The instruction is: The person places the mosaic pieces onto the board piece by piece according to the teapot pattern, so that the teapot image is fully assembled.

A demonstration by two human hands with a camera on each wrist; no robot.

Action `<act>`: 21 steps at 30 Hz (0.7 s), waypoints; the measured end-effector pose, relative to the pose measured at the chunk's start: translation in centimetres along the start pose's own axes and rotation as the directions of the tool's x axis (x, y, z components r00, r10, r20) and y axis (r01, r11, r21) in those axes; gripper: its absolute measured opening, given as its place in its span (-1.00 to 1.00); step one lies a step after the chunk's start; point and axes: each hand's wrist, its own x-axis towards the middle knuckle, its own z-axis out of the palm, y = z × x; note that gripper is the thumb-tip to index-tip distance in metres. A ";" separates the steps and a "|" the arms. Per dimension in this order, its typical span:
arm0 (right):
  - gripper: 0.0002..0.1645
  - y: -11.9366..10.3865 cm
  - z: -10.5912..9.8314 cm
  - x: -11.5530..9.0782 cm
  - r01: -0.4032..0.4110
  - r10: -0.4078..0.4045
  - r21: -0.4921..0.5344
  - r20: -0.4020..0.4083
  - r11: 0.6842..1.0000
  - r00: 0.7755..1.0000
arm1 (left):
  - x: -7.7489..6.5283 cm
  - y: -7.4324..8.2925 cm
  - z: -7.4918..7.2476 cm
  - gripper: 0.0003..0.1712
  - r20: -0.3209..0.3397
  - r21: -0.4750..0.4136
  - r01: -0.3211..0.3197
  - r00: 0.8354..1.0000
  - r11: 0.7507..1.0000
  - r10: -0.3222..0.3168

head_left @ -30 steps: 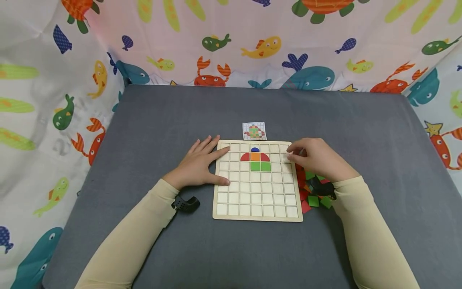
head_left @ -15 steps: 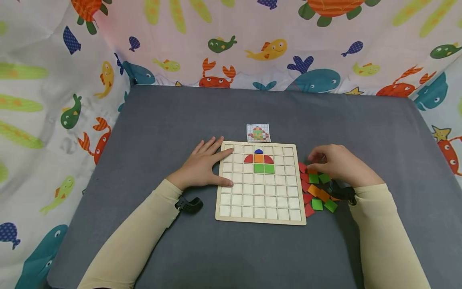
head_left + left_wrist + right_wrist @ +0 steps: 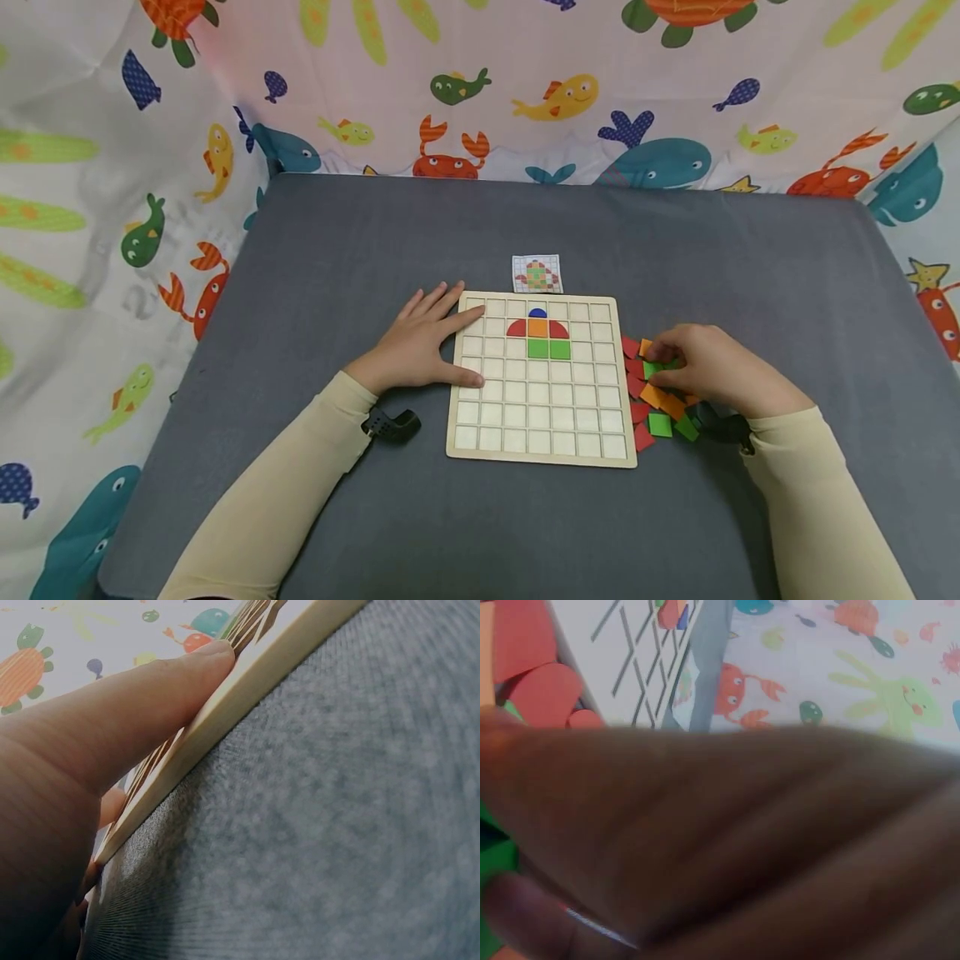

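My left hand (image 3: 416, 350) rests with spread fingers on the left side of a wooden grid board (image 3: 542, 460). Its thumb (image 3: 176, 686) lies over the board's edge in the left wrist view. Set into the grid are a blue half-round tile (image 3: 537, 314), an orange square (image 3: 537, 328), two red quarter-round tiles (image 3: 517, 329) and two green squares (image 3: 537, 349). My right hand (image 3: 712, 367) is low over the loose tiles right of the board, thumb and forefinger apart on either side of a green tile (image 3: 651, 367). In the right wrist view the hand hides most of the tiles.
A small printed card (image 3: 537, 273) with a coloured grid picture lies at the board's far edge. Loose red tiles (image 3: 642, 437), orange tiles (image 3: 672, 406) and green tiles (image 3: 660, 425) are heaped beside the board. The grey table (image 3: 375, 225) backs onto a sea-animal curtain (image 3: 510, 50).
My right hand has left the board's upper right edge, moved right and then down toward me to the loose tiles. The left hand has kept its place on the board.
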 end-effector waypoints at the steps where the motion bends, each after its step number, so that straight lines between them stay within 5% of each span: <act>1: -0.73 0.0 -0.1 0.0 0.004 -0.004 -0.007 -0.003 1.000 1.000 | 0.0 0.0 0.0 0.31 -0.002 0.002 0.002 1.000 1.000 -0.002; 21: -0.81 -0.7 -0.3 0.3 -0.034 0.033 0.034 0.032 0.999 0.999 | -0.2 0.0 -0.2 0.31 -0.002 0.007 -0.004 1.000 1.000 0.004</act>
